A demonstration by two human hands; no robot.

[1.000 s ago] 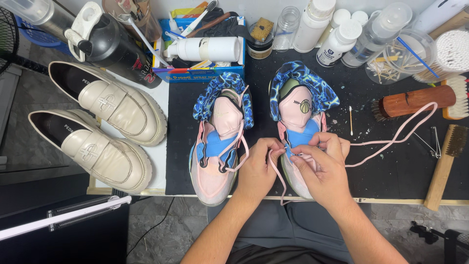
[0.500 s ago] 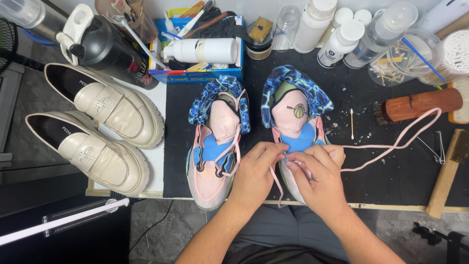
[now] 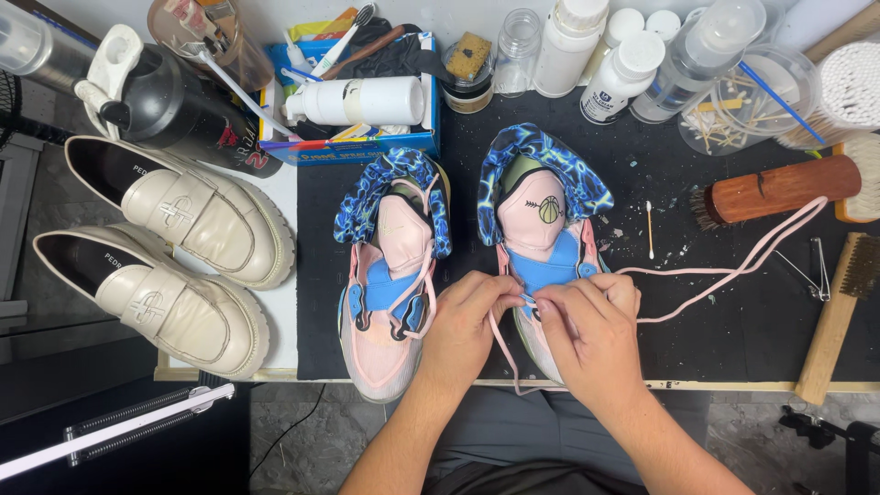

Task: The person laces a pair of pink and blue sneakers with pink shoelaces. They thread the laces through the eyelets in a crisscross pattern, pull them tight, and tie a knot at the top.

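Where both hands (image 3: 532, 330) lace a sneaker (image 3: 541, 247), black mat (image 3: 697, 321), cluttered workbench

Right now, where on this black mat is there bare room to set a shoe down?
Bare mat lies right of the right sneaker, below the pink lace and left of the wooden brush handle. The back row of bottles is crowded, and the cream loafers fill the left side.

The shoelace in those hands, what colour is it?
Pale pink shoelace, clearest in the head view.
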